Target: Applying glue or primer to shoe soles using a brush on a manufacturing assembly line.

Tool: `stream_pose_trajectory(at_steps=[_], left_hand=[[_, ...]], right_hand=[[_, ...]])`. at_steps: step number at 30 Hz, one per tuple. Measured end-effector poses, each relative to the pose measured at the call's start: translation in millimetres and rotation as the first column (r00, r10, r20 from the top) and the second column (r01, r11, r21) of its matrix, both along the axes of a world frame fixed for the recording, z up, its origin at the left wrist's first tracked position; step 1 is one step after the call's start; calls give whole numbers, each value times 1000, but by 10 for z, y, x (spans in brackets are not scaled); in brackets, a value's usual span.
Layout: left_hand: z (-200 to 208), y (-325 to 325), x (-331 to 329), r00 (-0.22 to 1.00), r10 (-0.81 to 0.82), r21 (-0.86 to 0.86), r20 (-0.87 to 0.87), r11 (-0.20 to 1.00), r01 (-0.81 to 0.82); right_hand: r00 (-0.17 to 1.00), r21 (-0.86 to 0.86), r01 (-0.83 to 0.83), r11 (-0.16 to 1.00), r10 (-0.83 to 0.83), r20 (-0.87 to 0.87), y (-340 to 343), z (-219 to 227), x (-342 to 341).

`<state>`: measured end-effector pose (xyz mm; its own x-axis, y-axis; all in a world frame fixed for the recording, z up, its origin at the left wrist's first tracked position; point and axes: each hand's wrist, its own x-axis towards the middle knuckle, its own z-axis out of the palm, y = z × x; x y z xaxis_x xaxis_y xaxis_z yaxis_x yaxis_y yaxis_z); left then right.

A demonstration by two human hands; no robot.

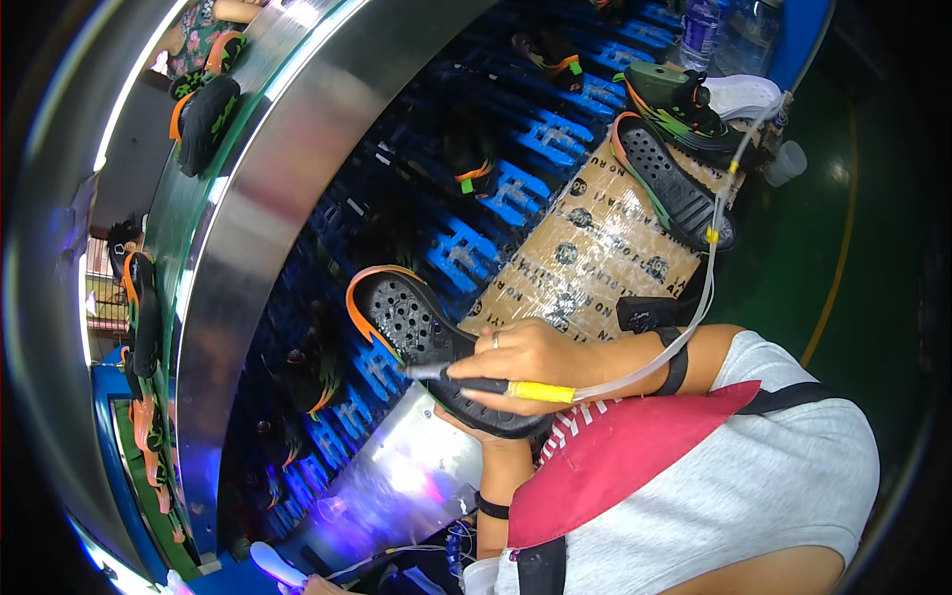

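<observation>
Near the middle of the view, the right hand [535, 359] is clenched round a pen-shaped tool [486, 385] with a dark barrel, a yellow collar and a metal tip pointing left; a clear tube [709, 268] runs from its rear end up and to the right, past 2 small yellow clips; the tip sits at the edge of a black shoe sole [416, 327] with a perforated face and an orange rim, held up just under that hand; the left hand [486, 421] grasps this sole from below, only its lower fingers and a wrist with a dark band showing; beneath lies a shiny metal plate [397, 476]. Farther right, a brown cardboard sheet [585, 253] under clear tape carries a 2nd perforated sole [674, 183] and, beyond it, a black and green shoe [679, 104]; blue plastic crates [535, 139] lie to the left of the cardboard, with dark shoe parts on them; along the left curves a wide metal conveyor rim [288, 159], with more black and orange soles [203, 114] beyond it; a plastic bottle [699, 30] stands at the far right.
</observation>
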<state>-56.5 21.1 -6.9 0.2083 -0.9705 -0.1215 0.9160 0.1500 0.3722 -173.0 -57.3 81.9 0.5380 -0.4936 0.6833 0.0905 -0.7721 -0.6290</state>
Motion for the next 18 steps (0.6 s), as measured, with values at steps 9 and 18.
stream_pose_trajectory(at_steps=[9,18], left_hand=[[180,-145,0,997,-34,-84,-71,996,28],[169,-93,20,998,-50,-134,-24,990,46]], right_hand=[[962,245,-272,931,263,70,120,24,-81],[998,-20,69,997,-69,2,145,-48,-120]])
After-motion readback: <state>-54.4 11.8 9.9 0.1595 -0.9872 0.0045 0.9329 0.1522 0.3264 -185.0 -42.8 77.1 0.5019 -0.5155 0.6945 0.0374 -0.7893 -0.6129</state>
